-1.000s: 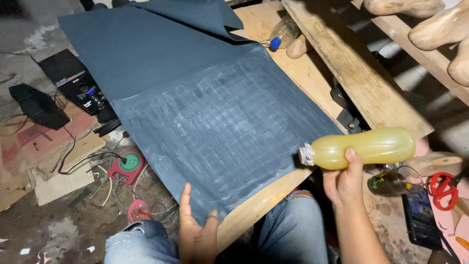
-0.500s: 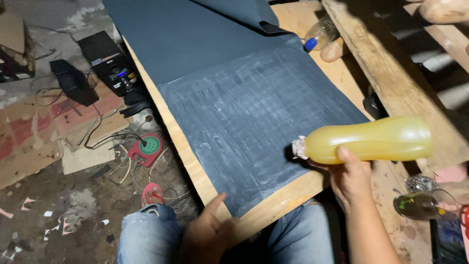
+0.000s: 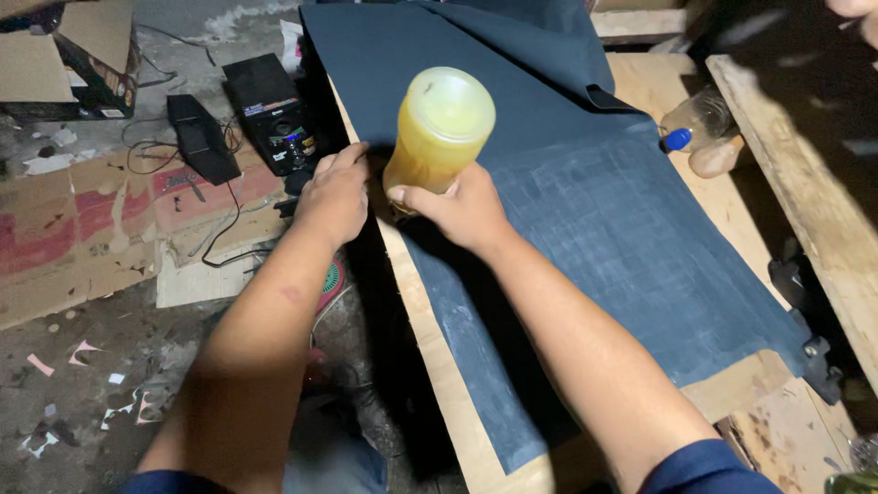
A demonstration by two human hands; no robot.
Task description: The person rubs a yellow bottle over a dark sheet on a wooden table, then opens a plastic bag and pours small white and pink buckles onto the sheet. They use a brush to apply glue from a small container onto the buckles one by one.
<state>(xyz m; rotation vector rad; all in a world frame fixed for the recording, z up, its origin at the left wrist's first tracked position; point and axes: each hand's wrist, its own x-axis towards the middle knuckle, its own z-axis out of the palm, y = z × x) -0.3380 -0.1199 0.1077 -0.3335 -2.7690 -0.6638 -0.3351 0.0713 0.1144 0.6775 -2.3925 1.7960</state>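
Right hand: the right hand [image 3: 462, 209] sits just left of the frame's centre, its grip wrapped around the lower part of the yellow bottle [image 3: 439, 128], thumb on the near side.
Left hand: the left hand [image 3: 334, 194] lies just left of the bottle, palm down over the left edge of the dark sheet [image 3: 585, 229]; its fingertips reach toward the bottle's hidden lower end, and I cannot tell whether the grip is pinching anything or merely resting.
Yellow bottle: a translucent plastic bottle of yellow liquid, upper centre of the frame, its broad flat end turned up toward the camera and its other end hidden behind the hands, over the left edge of the sheet.
Dark sheet: a large blue-grey sheet spread across the counter [image 3: 722, 229] from top centre to lower right, whitish streaks over its near half, a fold lifted at the top.
Counter: pale wooden boards, showing along the sheet's left edge and to its right.
Small bottle: a clear bottle with a blue cap [image 3: 695, 123] lies on its side at upper right, just beyond the sheet's edge.
Floor: at left, a black speaker box [image 3: 273, 112], a flat black device [image 3: 201, 137] with cables, and flattened cardboard [image 3: 101, 229].
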